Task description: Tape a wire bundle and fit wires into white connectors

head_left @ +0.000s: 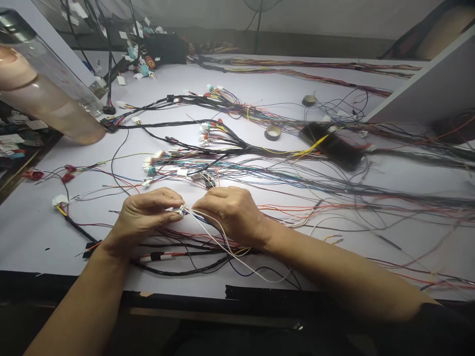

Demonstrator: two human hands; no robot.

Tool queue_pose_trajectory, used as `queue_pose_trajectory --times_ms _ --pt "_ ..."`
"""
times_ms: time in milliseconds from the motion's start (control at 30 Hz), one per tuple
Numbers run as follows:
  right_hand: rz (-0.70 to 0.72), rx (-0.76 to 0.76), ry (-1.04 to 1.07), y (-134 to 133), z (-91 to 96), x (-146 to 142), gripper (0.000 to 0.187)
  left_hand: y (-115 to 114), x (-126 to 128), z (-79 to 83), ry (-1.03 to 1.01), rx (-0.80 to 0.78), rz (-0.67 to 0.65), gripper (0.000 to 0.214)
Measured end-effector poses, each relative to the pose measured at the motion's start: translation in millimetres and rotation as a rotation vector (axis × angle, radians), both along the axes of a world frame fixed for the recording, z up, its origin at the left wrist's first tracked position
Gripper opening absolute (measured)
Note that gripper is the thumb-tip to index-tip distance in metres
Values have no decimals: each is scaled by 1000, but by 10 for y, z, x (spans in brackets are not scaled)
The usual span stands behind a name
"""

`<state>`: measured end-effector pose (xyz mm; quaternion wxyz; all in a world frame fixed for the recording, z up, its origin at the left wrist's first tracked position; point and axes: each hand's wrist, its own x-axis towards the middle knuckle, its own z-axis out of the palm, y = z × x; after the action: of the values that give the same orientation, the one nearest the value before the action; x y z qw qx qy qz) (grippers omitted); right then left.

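Note:
Between the thumb and fingers of my left hand (144, 217) is a small white connector (182, 210), partly covered by the fingertips. White wires (208, 232) run out of its right side and loop down toward the table's front edge. My right hand (233, 212) is closed just right of the connector, its fingertips pinched at a wire by the connector's face. The back of that hand hides most of what it grips. Below both hands lies a black-wrapped cable (174, 272) with red and white sections.
Wire harnesses (274, 151) stretch across the white table to the right. A roll of tape (272, 132) and a dark phone-like slab (334, 146) lie among them. At the left a clear bottle (48, 99) leans in view. A white panel (419, 79) stands at the right.

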<state>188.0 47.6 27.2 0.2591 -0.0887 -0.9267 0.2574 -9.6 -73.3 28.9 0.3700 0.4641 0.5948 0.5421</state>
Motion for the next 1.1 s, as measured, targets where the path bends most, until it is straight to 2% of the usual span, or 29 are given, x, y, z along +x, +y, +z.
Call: queue_pose_trajectory --times_ms 433,567,767,900,1100 --pt "27 2 -10 -58 -53 -28 24 -24 45 -34 -27 -68 -27 18" --pt "58 -150 -34 37 6 -24 20 0 -11 -52 -7 0 -32 19" --pt "0 -375 29 65 168 2 20 18 -54 -60 -10 60 -27 17" --pt "-31 -358 -40 25 206 6 10 21 -60 -72 -6 69 -53 17" --pt "-47 -254 -113 31 229 -19 13 12 -55 -99 -26 82 -81 18"
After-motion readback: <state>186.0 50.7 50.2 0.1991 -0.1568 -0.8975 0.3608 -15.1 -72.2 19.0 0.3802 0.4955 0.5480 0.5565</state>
